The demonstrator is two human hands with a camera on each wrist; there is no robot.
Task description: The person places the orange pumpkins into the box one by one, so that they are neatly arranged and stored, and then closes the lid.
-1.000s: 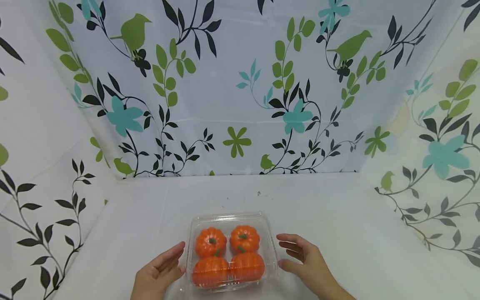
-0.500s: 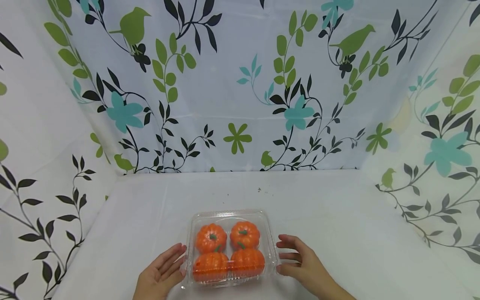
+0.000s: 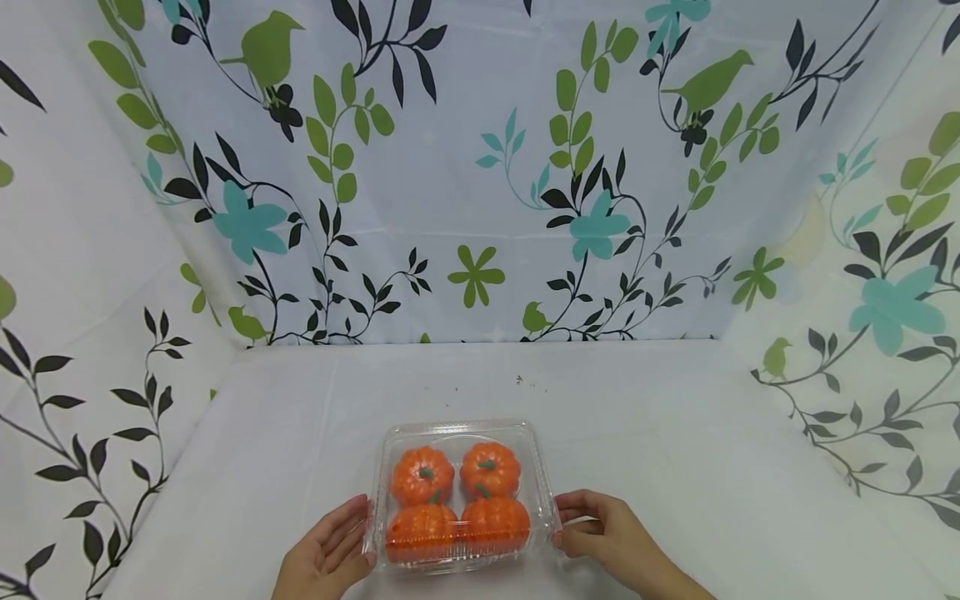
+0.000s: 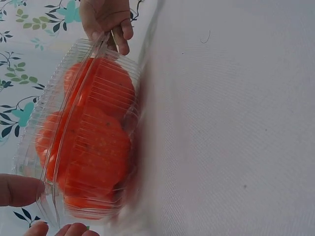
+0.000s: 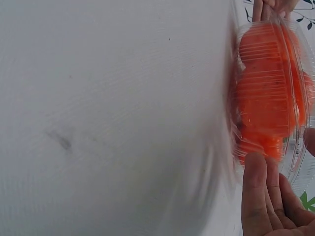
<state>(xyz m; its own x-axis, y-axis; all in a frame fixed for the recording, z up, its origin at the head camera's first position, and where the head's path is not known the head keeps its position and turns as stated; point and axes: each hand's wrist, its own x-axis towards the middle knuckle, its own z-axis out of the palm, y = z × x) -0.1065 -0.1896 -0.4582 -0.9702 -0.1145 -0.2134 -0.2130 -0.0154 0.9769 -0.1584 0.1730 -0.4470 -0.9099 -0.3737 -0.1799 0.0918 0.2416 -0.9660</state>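
Note:
A clear plastic clamshell box [image 3: 456, 430] with a lid sits on the white table close to me. Through it show several small orange pumpkins [image 3: 487, 469] with green stems, in two rows. At the box's left edge, my left hand [image 3: 322, 550] holds the rim near the front corner, thumb on top and fingers along the side. My right hand [image 3: 600, 529] grips the opposite edge, its thumb near the front corner. The left wrist view shows the left thumb [image 4: 22, 190] on the rim; in the right wrist view the right fingers [image 5: 256, 191] reach under the flange.
The white table [image 3: 660, 433] extends around the box, with a few dark specks [image 3: 519, 380] toward its far side. A patterned cloth [image 3: 450, 167] with leaves and birds hangs behind and at both sides.
Both hands have closed in from beside the box and now hold its left and right edges. The box itself has hardly moved; the view has tilted slightly.

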